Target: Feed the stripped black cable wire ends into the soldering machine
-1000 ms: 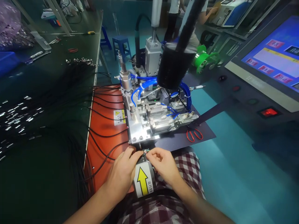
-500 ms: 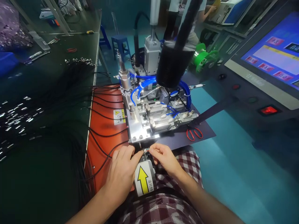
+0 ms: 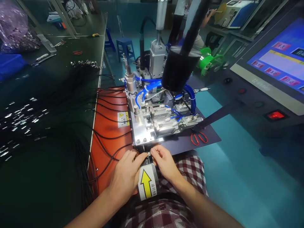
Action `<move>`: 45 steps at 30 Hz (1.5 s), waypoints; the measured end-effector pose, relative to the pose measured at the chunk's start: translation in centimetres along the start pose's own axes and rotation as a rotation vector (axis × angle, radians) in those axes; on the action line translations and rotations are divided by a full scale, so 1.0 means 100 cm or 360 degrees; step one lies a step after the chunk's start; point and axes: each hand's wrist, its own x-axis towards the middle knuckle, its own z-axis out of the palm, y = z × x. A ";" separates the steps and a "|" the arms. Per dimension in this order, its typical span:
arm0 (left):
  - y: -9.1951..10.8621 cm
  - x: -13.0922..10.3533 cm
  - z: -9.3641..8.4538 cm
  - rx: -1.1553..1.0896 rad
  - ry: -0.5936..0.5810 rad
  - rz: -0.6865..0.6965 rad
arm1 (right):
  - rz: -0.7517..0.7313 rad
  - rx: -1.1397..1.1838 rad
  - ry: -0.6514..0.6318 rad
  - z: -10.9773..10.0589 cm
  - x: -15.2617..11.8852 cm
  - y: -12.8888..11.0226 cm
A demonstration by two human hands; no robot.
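Observation:
My left hand [image 3: 128,169] is closed at the near edge of the machine, its thumb and fingers against a small shiny metal piece [image 3: 149,154]. From the right, my right hand [image 3: 163,160] pinches at the same piece, fingertips nearly touching the left thumb. Exactly what each hand grips is too small to make out. Just below the fingertips is a white label with a yellow arrow [image 3: 146,185]. Black cables [image 3: 111,137] run across the orange plate [image 3: 106,126] toward the machine [image 3: 156,120].
Red-handled scissors [image 3: 199,138] lie on the dark plate to the right. A touch screen panel [image 3: 280,63] stands at the right. Many black cables with metal ends [image 3: 21,117] cover the left table. A person [image 3: 178,22] stands behind the machine.
The view has shifted slightly, so the scene sits a little lower and further right. My right hand's fingertips are closer to my left thumb.

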 end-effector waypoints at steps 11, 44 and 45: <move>0.006 0.001 -0.001 0.0162 -0.0254 -0.0073 | 0.0092 0.0147 -0.0030 0.003 -0.003 0.004; -0.022 -0.065 -0.005 0.0540 0.0084 -0.0090 | 0.0051 0.0242 -0.0129 0.000 -0.001 0.000; -0.021 -0.066 -0.005 0.0617 0.0062 -0.0110 | 0.0051 0.0243 -0.0124 0.000 -0.001 0.000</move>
